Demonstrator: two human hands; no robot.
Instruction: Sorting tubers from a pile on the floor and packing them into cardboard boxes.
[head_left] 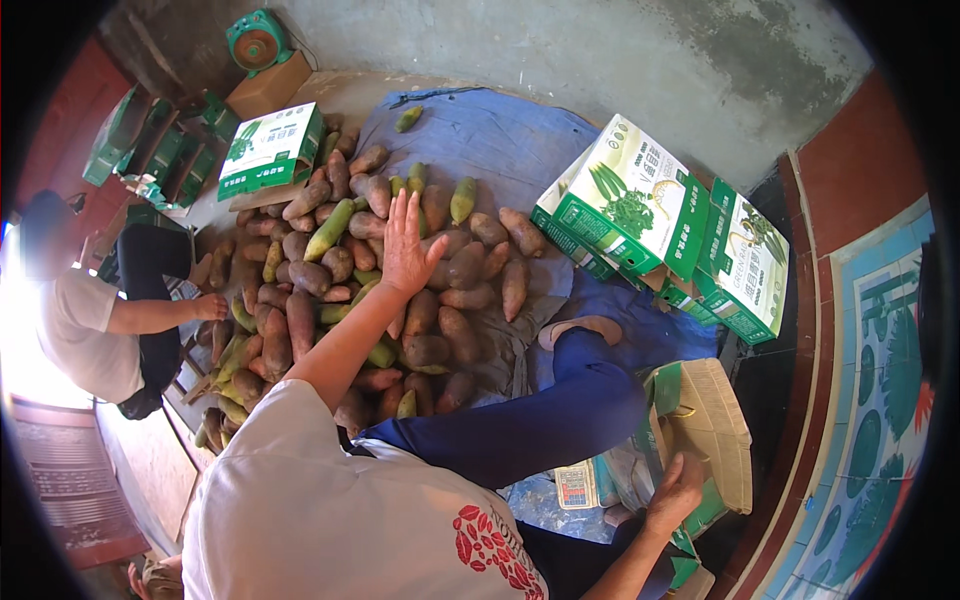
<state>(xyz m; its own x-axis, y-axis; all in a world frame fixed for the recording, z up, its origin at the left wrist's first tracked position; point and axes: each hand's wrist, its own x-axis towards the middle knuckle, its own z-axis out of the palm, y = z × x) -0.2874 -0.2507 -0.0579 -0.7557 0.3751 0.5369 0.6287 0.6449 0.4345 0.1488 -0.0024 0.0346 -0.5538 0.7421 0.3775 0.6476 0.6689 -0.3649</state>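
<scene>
Nearest the camera, a white shirt [330, 510] fills the foreground. The left hand [408, 245], fingers spread and holding nothing, is stretched over the pile of tubers [380, 280] at the centre on a blue tarp [500, 140]. One tuber is best singled out and gripped mid-length. They are reddish-brown, some green, elongated. The right hand [677, 492] rests flat on an open carton [715, 425], near right.

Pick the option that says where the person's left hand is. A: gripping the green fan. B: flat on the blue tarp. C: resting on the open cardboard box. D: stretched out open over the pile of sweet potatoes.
D: the left hand is spread open, fingers extended, above the pile of sweet potatoes; it is the right hand that rests on the open cardboard box.
</scene>
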